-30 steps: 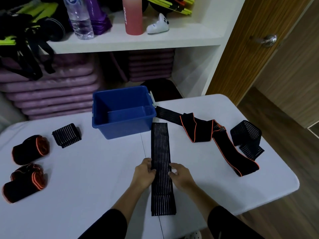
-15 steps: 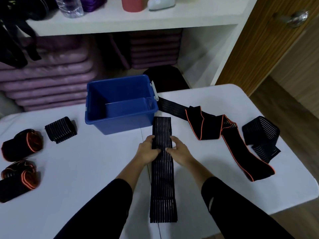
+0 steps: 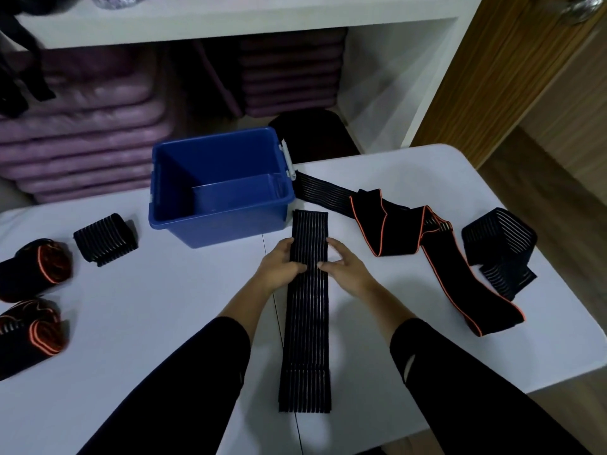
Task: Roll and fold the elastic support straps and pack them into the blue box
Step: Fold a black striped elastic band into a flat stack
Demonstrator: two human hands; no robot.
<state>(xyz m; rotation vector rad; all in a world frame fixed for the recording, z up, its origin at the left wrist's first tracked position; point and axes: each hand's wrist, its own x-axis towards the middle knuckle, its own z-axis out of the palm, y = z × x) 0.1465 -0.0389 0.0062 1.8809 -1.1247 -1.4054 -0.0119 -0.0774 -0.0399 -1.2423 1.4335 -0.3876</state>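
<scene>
A long black ribbed strap [image 3: 307, 316] lies flat down the middle of the white table [image 3: 157, 310], its far end just in front of the empty blue box [image 3: 220, 188]. My left hand [image 3: 279, 266] pinches the strap's left edge near its far end. My right hand [image 3: 345, 267] rests on the right edge, thumb on the fabric, fingers spread. A long black strap with orange trim [image 3: 437, 257] sprawls loose at the right, next to a folded ribbed strap [image 3: 499, 247]. Two orange-trimmed rolls [image 3: 36, 267] [image 3: 29, 330] and a rolled ribbed strap [image 3: 105, 239] sit at the left.
Behind the table stands a white shelf unit [image 3: 230, 24] with stacked purple mats [image 3: 82, 136] beneath. A dark round seat [image 3: 315, 133] sits behind the box. A wooden door [image 3: 525, 77] is at the right, and the table's right edge drops to wooden floor.
Both hands have slid along the strap from its middle toward the far end near the box. The view has tilted downward and closer.
</scene>
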